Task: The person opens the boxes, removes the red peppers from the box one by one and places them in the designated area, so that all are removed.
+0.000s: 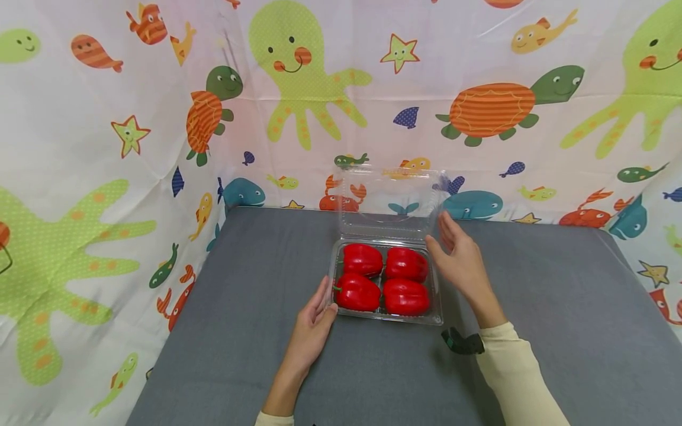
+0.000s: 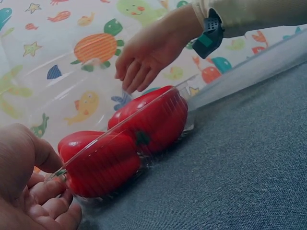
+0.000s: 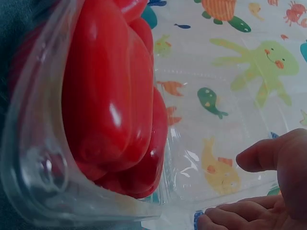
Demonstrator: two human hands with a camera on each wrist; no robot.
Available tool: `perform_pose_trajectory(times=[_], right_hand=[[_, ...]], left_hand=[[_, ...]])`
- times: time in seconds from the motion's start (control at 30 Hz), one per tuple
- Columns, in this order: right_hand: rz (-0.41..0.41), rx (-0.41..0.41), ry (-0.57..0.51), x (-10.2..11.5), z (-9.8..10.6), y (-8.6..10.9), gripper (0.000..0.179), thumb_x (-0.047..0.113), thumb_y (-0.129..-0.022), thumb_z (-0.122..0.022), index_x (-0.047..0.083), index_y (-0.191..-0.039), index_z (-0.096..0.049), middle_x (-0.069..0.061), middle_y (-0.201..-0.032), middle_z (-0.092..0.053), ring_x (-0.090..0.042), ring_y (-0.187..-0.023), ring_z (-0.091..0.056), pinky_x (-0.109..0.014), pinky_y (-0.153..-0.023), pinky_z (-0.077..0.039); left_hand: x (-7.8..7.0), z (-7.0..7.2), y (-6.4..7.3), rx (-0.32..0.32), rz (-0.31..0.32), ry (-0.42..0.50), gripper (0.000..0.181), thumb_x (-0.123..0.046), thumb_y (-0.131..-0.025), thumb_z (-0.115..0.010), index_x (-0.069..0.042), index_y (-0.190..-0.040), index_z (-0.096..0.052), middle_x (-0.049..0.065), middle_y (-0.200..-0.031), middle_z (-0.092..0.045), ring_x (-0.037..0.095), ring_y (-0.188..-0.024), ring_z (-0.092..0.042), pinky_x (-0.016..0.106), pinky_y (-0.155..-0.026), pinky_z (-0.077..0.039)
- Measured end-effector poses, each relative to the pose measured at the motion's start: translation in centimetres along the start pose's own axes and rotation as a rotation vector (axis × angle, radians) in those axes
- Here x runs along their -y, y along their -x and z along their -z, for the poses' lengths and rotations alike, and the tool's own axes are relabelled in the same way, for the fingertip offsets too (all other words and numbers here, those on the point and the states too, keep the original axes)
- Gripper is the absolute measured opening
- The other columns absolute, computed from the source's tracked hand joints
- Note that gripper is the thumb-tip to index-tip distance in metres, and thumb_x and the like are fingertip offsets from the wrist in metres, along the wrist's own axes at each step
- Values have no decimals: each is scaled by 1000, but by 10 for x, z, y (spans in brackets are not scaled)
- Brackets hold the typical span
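Observation:
Several red bell peppers [image 1: 407, 297] lie in two rows inside a clear plastic clamshell container [image 1: 437, 296]. Its transparent lid [image 1: 391, 228] stands raised at the back. At the container's front left corner, my left hand [image 1: 314, 322] grips the rim, thumb above and fingers along the outer side; the left wrist view shows this hand [image 2: 41, 187] close to a pepper [image 2: 103, 163]. By the lid's right edge is my right hand [image 1: 462, 260], fingers extended and thumb apart. In the right wrist view, that hand [image 3: 268, 191] is beside the lid; contact is unclear.
A grey cloth [image 1: 256, 284] covers the table under the container. Behind and at the sides hangs a white curtain [image 1: 351, 160] printed with sea animals. A dark band [image 1: 462, 342] is around the right wrist.

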State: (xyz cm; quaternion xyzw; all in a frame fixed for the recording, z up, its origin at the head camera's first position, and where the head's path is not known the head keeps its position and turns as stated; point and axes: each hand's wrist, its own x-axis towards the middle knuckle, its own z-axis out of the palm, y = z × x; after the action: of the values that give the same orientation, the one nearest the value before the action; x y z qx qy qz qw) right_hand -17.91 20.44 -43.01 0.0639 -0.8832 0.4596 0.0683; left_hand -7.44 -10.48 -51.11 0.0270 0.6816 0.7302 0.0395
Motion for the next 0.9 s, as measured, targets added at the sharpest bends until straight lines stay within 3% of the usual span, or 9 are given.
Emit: perform_pose_trajectory(times=[0.3,0.9], right_hand=[[1,54,-16,-8,0,-11,79,27,-106,-66,2,-168,-22,-18,-169,-32,-39,-153,-38,-55,-118,-39],[-104,150,40,-14,-6,-14,84,34,-107,-62,1,-168,-16,-21,-172,-24,-43,-154,-33,-57,-117,-39]], left_hand=[[2,-1,0,-4,-12,6,64,-9,-110,-56,-12,-168,-29,1,-170,-33,13,-156,-32,20,-116,-37],[4,-1,0,6,-28,8,64,-7,-110,-55,-12,-168,-28,1,-171,-33,11,-156,-30,20,-116,-36]])
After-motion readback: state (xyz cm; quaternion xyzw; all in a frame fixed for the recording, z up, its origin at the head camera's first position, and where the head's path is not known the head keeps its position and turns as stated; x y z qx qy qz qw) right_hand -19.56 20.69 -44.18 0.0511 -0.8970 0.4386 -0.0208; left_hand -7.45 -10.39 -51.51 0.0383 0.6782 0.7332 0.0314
